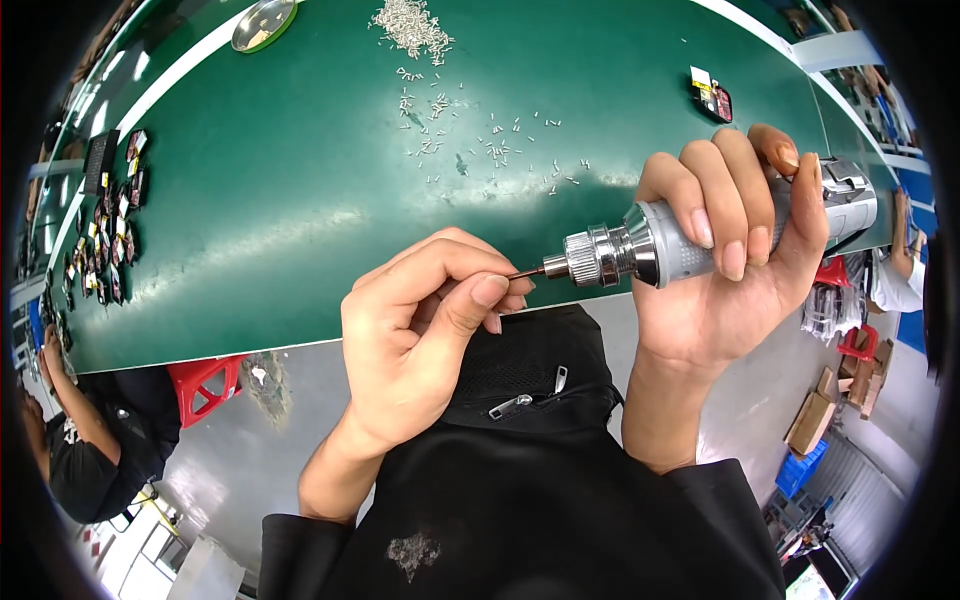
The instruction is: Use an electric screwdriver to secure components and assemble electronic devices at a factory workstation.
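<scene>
Power screwdriver (680, 258) held across two hands at a green table (270, 170)

The screwdriver is in the air by the table's near edge, roughly level, its grey body to the right and its thin dark bit (527, 273) pointing left. The right hand (740, 300) grasps the body, its fingers curled over the top and its thumb raised toward the back end. The left hand (410, 335) pinches the end of the bit between thumb and forefinger, with the other fingers bent behind; whether a small piece sits there too, I cannot tell.

Beyond the hands, small silvery pieces (497, 150) lie scattered on the table, trailing from a dense pile (412, 25) near the far side. A round dish (264, 24) is left of the pile. A small black part (711, 97) with a pale tag lies farther right, and many similar parts (105, 230) crowd the left end beside a black tray (100, 160).

Below the hands, a black bag (530, 380) with two zip pulls is at the person's front. A red stool (205, 385) stands at left, next to a co-worker (95, 440) in dark clothes.
</scene>
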Demonstrator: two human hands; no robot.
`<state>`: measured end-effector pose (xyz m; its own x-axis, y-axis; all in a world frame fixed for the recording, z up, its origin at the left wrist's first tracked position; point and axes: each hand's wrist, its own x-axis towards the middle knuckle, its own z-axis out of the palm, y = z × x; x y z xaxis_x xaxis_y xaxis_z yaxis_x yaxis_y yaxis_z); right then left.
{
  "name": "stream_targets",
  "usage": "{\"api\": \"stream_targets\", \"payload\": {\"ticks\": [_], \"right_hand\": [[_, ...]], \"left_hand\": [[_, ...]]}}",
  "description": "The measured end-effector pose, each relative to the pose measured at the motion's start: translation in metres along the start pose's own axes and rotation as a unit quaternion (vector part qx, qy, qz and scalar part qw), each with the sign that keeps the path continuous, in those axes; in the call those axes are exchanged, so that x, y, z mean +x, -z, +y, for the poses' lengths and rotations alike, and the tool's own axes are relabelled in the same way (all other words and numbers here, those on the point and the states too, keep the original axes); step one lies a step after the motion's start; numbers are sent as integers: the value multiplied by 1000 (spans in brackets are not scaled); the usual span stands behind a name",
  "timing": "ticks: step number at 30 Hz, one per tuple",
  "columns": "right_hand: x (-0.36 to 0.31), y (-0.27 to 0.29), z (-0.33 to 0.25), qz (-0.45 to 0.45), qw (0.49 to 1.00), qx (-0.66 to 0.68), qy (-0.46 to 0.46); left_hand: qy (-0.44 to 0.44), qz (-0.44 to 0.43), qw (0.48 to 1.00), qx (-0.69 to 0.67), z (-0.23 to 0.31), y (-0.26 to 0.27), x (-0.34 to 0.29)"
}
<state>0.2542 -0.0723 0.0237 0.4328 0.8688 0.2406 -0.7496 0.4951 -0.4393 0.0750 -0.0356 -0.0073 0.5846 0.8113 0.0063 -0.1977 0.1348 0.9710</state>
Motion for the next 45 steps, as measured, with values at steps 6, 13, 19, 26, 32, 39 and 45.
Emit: {"api": "stream_targets", "payload": {"ticks": [6, 13, 19, 26, 32, 39, 45], "right_hand": [[-2, 1, -1, -2, 1000, 3, 6], [-1, 0, -1, -7, 1000, 14, 7], [0, 0, -5, -15, 1000, 3, 11], [-8, 3, -2, 12, 997, -66, 44], [-15, 3, -9, 51, 994, -86, 45], [-15, 8, -19, 80, 995, -33, 41], [-14, 6, -26, 152, 986, -28, 67]], "left_hand": [[27, -32, 994, -100, -6, 2, 0], [21, -29, 997, -70, -4, -1, 2], [44, -53, 993, -98, -3, 1, 5], [-29, 4, 993, 113, -3, -9, -1], [-14, -22, 994, 108, -2, -16, 1], [31, -71, 990, 120, 3, -21, 11], [-67, -134, 947, 284, 32, -20, 40]]}}
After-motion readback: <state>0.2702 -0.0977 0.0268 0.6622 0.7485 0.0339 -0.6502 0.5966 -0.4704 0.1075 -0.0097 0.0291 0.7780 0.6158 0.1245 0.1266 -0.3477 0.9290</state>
